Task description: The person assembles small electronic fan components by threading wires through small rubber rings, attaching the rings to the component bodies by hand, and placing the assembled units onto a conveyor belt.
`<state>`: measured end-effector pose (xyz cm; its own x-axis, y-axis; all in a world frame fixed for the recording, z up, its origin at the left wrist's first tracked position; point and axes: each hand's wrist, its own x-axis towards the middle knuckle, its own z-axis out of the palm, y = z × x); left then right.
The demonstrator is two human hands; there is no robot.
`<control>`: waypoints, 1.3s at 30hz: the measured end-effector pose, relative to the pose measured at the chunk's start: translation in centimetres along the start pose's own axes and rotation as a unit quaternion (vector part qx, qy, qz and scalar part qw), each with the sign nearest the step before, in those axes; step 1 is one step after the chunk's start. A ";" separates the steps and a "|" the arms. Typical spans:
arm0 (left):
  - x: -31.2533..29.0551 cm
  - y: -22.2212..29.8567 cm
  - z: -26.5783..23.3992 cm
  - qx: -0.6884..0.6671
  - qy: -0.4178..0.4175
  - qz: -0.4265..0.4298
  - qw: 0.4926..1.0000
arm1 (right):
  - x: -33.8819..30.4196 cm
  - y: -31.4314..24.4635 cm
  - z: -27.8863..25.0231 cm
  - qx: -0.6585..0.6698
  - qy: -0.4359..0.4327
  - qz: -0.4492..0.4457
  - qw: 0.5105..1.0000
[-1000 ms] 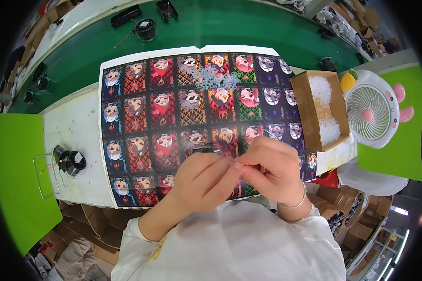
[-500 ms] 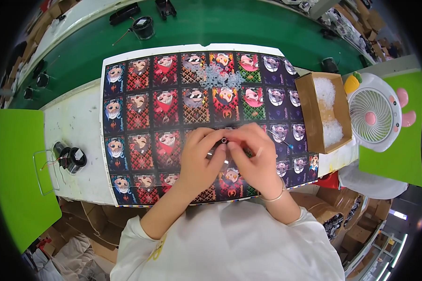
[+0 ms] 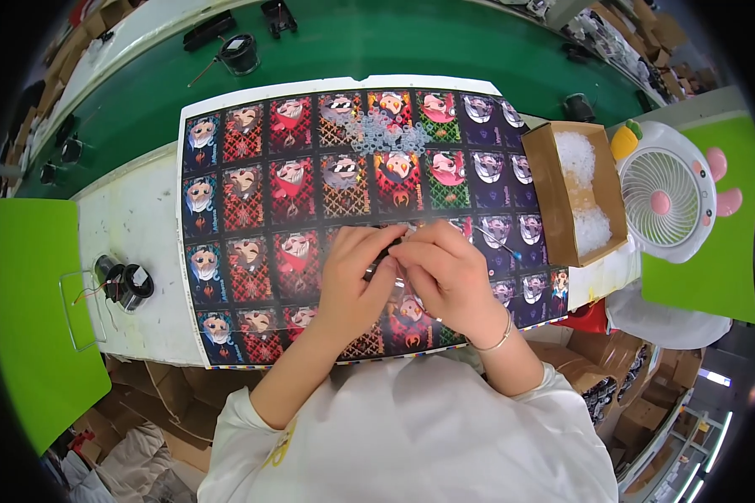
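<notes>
Holding dark part [image 3: 382,258]: left hand [image 3: 351,278]; right hand's [image 3: 451,277] hold unclear; printed sheet [image 3: 316,197] below, green surface [image 3: 377,52] beyond.

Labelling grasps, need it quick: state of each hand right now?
Left hand: closed on a small dark part, mostly hidden.
Right hand: curled in close by that part; whether it grips anything cannot be told.

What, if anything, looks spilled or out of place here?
Small clear rings lie loose on the printed sheet, outside the cardboard box of clear pieces; they look spilled, though perhaps laid out deliberately.
</notes>
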<state>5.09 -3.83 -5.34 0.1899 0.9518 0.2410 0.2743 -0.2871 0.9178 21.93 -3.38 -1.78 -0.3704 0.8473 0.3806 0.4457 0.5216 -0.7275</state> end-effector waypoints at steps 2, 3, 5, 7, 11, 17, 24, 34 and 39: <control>-0.1 -0.1 0.2 0.002 0.002 -0.002 1.000 | -0.3 -0.1 -0.2 -0.039 0.048 0.011 0.998; -0.2 -0.2 0.2 0.006 0.006 -0.006 1.000 | -0.7 0.2 -0.8 -0.070 0.069 0.042 0.994; -0.5 -0.2 0.1 0.014 0.010 -0.010 1.000 | -2.1 1.9 -3.5 -0.180 0.084 0.087 0.976; -0.3 0.1 0.2 0.014 0.005 -0.009 1.000 | -3.3 3.0 -5.6 -0.282 0.048 0.148 0.947; -0.3 0.1 0.0 0.024 0.003 -0.001 1.000 | -4.4 4.9 -5.6 -0.295 -0.002 0.143 0.945; -0.3 -0.2 -0.1 0.012 -0.004 0.004 1.000 | -2.0 0.3 -1.5 0.021 -0.023 0.100 0.995; -0.2 -0.7 -0.5 -0.026 -0.024 0.017 0.999 | 1.0 -0.6 -0.5 -0.052 -0.056 -0.010 0.997; -0.1 -0.3 -0.5 -0.019 -0.026 -0.002 0.999 | 1.8 -0.5 -1.5 -0.077 -0.122 -0.022 0.989; 0.0 -0.2 -0.5 -0.014 -0.022 -0.005 1.000 | 1.9 0.5 -0.5 -0.047 -0.096 -0.047 0.993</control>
<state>4.59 -3.76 -5.41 0.2287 0.9489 0.2176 0.2499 -0.2733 0.9289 21.84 -1.46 -1.10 -0.5589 0.7644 0.3214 0.4721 0.6120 -0.6345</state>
